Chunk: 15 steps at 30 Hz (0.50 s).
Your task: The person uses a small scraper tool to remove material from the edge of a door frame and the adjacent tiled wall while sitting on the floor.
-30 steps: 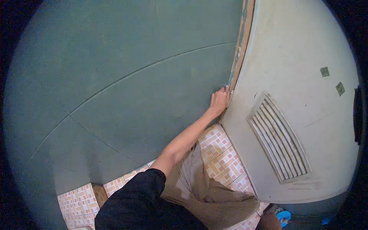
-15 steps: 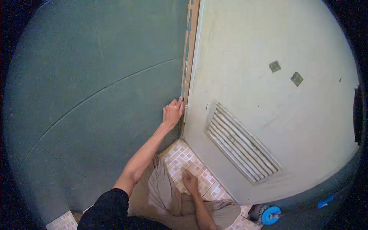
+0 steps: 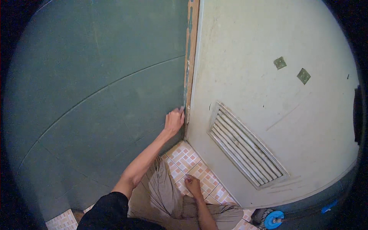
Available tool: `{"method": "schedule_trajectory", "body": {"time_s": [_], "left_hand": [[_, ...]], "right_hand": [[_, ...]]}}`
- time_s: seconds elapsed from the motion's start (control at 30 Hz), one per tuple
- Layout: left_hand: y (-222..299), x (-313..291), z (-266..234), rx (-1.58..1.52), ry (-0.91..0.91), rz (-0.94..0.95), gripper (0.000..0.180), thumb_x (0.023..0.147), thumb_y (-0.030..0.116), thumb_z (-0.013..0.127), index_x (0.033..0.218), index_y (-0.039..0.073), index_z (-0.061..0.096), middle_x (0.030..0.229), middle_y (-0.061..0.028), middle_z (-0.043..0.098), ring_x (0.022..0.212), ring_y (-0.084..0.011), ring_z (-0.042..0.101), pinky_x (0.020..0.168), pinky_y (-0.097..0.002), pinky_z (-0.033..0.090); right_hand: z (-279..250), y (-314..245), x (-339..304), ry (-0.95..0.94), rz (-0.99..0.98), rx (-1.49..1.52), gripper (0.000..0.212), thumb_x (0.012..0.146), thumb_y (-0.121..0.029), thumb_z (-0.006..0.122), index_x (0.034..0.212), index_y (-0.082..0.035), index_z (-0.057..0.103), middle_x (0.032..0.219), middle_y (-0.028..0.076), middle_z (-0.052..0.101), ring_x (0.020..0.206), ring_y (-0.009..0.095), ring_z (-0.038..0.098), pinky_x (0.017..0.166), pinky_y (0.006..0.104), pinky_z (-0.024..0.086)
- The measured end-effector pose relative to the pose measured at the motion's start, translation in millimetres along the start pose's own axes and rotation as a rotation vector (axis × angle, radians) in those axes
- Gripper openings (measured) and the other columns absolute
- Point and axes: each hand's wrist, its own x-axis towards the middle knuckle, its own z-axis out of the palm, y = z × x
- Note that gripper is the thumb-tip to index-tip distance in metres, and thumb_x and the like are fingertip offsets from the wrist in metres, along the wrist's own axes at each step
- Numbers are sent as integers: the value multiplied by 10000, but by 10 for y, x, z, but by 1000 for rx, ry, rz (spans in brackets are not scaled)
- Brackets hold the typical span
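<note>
Dull green painted wall left of the grip; left hand, fingers bent, beside brown, paint-patched wooden strip running up from it; can't tell what it grips; off-white flat panel to its right; right hand lower, fingers curled, contents unclear, over beige-patterned floor tiles.

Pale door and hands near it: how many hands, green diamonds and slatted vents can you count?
Hands: 2 (left hand, right hand)
Green diamonds: 2 (upper green diamond, lower green diamond)
Slatted vents: 1 (slatted vent)
Total: 5
</note>
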Motion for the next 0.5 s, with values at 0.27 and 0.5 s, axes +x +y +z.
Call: {"method": "schedule_trajectory", "body": {"time_s": [0.27, 0.5], "left_hand": [[197, 511, -428, 65, 240, -14, 342, 884, 135, 558, 1198, 1, 578, 880, -175, 610, 744, -354, 645, 617, -471, 523], [44, 261, -149, 64, 202, -4, 411, 850, 122, 591, 1245, 18, 545, 899, -164, 602, 741, -348, 637, 615, -463, 521]], "right_hand": [[80, -49, -119, -75, -263, -438, 536, 839, -326, 604, 1325, -118, 516, 1480, 149, 358, 1382, 335, 295, 1113, 548, 221], [110, -39, -111, -99, -231, -423, 520, 858, -296, 589, 1341, -125, 503, 1508, 112, 321, 1393, 336, 278, 1115, 552, 224]]}}
